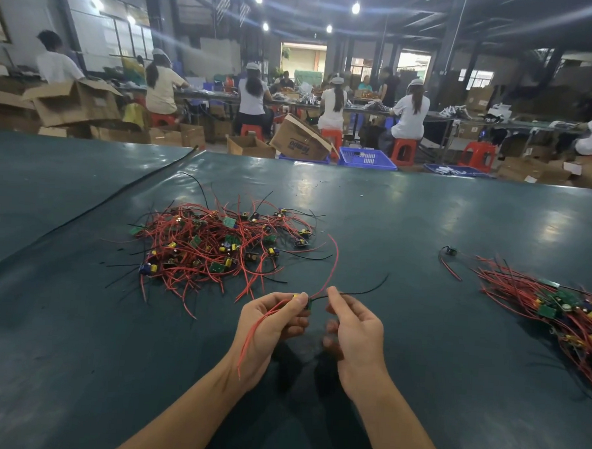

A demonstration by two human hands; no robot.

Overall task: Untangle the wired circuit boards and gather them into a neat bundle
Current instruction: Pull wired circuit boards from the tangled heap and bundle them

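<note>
Wired circuit boards are shown as a tangled heap in the middle of the table, well apart from the gathered bundle by its right edge. One board is pinched in the left hand toward the near edge, its red leads trailing across the palm; its black lead is pinched by the right hand. The step in hand is judged to be the straightening of one freed unit. Next, its leads are to be aligned and the unit laid on the bundle.
</note>
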